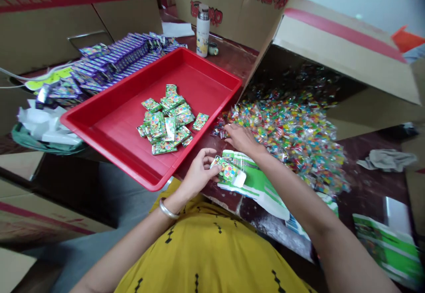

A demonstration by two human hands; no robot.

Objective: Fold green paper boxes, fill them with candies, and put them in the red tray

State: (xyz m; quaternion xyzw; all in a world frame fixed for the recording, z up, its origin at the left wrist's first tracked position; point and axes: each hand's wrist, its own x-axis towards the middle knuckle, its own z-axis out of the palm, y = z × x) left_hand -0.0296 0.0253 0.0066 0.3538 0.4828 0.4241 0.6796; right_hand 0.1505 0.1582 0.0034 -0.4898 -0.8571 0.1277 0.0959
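Note:
My left hand (199, 171) grips a small green printed box (226, 170) between thumb and fingers. The box's white end flap stands open on the right. Flattened green cartons (259, 186) lie beneath it on the table. My right hand (242, 139) is at the near left edge of a big heap of clear-wrapped colourful candies (285, 120). Its fingers are stretched out and a little apart, touching a few dark reddish wrapped pieces (219, 127). Left of both hands, a red tray (119, 111) holds a loose pile of similar small green boxes (162, 127).
The candies spill from a tipped cardboard box (358, 89). Behind the tray are rows of purple boxes (122, 56), a flask (202, 32) and its cup (213, 48). A grey cloth (387, 160) and green packaging (392, 248) lie right. A green basket (43, 144) stands left.

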